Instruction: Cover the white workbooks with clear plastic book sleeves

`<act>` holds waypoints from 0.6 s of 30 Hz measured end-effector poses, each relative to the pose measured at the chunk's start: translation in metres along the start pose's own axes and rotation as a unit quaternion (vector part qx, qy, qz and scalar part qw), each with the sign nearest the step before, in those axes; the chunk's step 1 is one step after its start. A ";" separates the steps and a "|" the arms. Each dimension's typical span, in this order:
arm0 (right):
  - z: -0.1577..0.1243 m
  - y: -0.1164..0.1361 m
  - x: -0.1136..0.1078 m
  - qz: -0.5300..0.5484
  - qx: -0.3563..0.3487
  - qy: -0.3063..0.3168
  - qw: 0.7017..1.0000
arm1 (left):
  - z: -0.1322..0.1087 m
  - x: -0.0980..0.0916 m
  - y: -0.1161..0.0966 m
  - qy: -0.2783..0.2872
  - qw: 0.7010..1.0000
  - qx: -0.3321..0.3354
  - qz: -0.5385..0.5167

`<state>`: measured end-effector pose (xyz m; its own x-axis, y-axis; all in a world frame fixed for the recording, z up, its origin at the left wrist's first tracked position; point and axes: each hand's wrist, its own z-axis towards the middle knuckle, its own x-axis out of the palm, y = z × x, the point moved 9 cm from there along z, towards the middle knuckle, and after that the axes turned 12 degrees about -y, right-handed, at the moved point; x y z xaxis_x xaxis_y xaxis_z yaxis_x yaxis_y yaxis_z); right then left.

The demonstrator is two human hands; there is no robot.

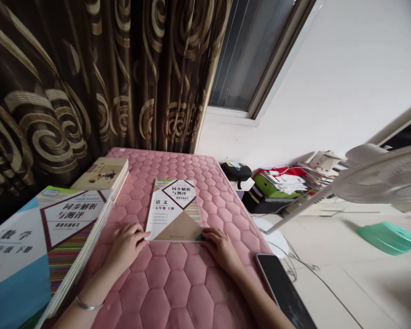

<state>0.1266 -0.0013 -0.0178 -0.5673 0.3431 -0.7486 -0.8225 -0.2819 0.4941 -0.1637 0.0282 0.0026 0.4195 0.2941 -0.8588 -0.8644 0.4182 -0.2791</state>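
A closed workbook [176, 210] with a white, tan and purple-striped cover lies flat on a pink quilted mat [178, 283]. My left hand [130, 241] pinches its lower left corner, thumb and forefinger at the edge. At the lower right corner, my right hand [222, 246] has curled fingers over the cover's edge. A silver bangle [88, 305] circles my left wrist. To the left of my left hand rises a stack of books, topped by a blue and white math workbook [23, 256] and a beige book [101, 173] behind it.
A black phone [284, 292] lies at the mat's right edge. Beyond that edge stand a white fan [380, 173], a green plastic stool or basin [390, 237], cables on the floor, and piled papers and bags [277, 185]. A dark patterned curtain [123, 73] hangs behind the mat.
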 end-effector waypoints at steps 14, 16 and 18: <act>-0.003 -0.007 0.001 0.018 0.007 -0.004 1.000 | 0.003 0.011 0.015 -0.012 0.993 0.001 -0.114; -0.004 -0.007 0.000 0.016 0.006 -0.005 1.000 | 0.002 0.013 0.019 -0.012 0.991 -0.003 -0.130; -0.004 -0.004 -0.003 0.014 0.000 -0.012 1.000 | 0.001 0.015 0.021 -0.005 0.991 -0.009 -0.131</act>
<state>0.1313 -0.0050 -0.0196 -0.5913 0.3557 -0.7238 -0.8060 -0.2919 0.5150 -0.1754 0.0425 -0.0159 0.6334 0.1853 -0.7513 -0.7295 0.4669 -0.4999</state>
